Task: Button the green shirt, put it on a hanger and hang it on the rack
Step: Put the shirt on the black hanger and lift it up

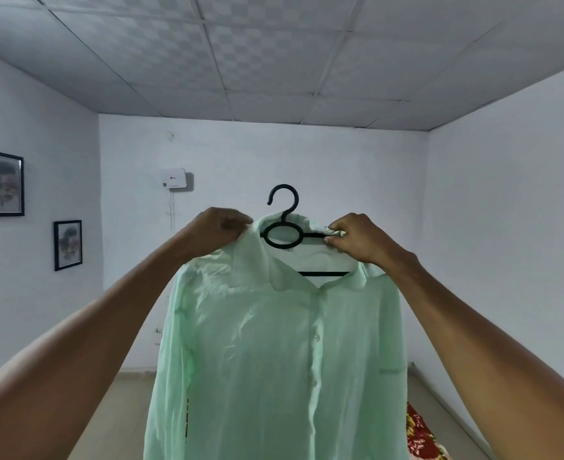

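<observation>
Collar seating: we pinch the pale green cotton shirt with left hand and right hand, levelling it between them on the black plastic hanger.

No legible txt; wall box logo blurred.

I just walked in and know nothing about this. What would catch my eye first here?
A pale green shirt held up in the middle of the view, draped on a black hanger whose hook pokes up above the collar. The left hand and right hand pinch the collar on either side. Two framed pictures hang on the left wall.
</observation>
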